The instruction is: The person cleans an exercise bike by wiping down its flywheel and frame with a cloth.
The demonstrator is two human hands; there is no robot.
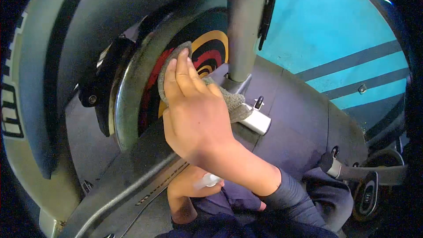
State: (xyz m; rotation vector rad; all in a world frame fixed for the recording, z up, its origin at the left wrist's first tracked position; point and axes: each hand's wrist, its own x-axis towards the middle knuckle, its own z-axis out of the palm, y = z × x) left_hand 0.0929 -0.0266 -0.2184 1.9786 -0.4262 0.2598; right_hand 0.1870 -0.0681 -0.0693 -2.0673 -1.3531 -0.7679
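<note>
My right hand [198,110] presses a grey cloth [169,81] against the flywheel's disc, which has red, black and orange rings [211,39]. The fingers point up and lie close together over the cloth. A loose part of the cloth hangs out to the right of the hand, near the silver foot of the frame. Lower down, partly beneath my right forearm, my left hand [187,185] is closed around a bottle with a whitish, translucent top [208,180]. The rest of the bottle is hidden.
A dark frame bar [128,187] runs diagonally below the flywheel's metal rim [128,92]. A grey upright post [243,26] stands right of the disc. A white-capped foot [257,122] rests on dark floor tiles [291,114]. Right are a blue panel [326,17] and a pedal [366,196].
</note>
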